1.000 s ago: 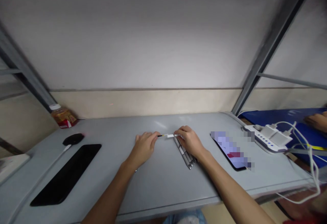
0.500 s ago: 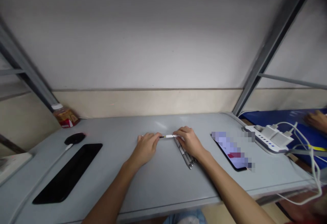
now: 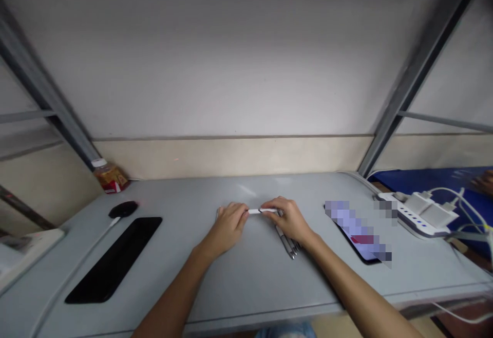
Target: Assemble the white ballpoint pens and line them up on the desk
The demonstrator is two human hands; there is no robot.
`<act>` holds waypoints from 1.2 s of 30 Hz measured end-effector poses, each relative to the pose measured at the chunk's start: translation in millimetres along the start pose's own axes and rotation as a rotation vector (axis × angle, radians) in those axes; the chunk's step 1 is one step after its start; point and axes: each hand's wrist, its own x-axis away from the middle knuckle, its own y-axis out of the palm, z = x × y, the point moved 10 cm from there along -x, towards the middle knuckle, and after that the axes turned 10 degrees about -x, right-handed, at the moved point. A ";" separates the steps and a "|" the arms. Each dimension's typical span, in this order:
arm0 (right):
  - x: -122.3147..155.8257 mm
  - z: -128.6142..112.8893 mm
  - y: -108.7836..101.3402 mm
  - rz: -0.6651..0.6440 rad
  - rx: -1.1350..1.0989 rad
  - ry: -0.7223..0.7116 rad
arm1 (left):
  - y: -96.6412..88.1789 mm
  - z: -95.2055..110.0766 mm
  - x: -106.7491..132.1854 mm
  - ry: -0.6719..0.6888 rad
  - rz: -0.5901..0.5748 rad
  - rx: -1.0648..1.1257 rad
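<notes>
Both my hands rest on a grey table and meet at a thin white pen held level between them. My left hand pinches its left end with closed fingers. My right hand grips the right end, fingers curled. Under my right hand lie several grey pens in a bundle, pointing toward me.
A black phone lies at the left with a black round charger puck and white cable. A small bottle stands at the back left. A lit phone lies right; a white power strip with plugs beyond it. Another person's hand at far right.
My hands have closed together along the white pen, so less of it shows between them and its dark tip is now hidden. The view has shifted slightly left.
</notes>
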 end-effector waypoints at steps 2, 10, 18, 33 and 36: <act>0.3 3.5 1.0 -0.011 -0.056 0.058 | -1.6 1.1 -0.1 0.008 0.000 0.012; -0.9 3.0 -1.1 -0.035 -0.118 0.075 | -0.5 -6.0 -0.8 0.009 0.037 0.060; 0.8 12.8 2.6 -0.093 -0.036 0.138 | -6.6 -3.0 0.1 0.021 0.038 0.052; 2.4 24.4 0.9 -0.094 -0.191 0.215 | -12.3 -5.2 0.0 0.017 0.057 0.086; 1.9 20.5 -1.0 -0.078 -0.195 0.173 | -10.3 -7.0 -0.5 0.016 0.058 0.090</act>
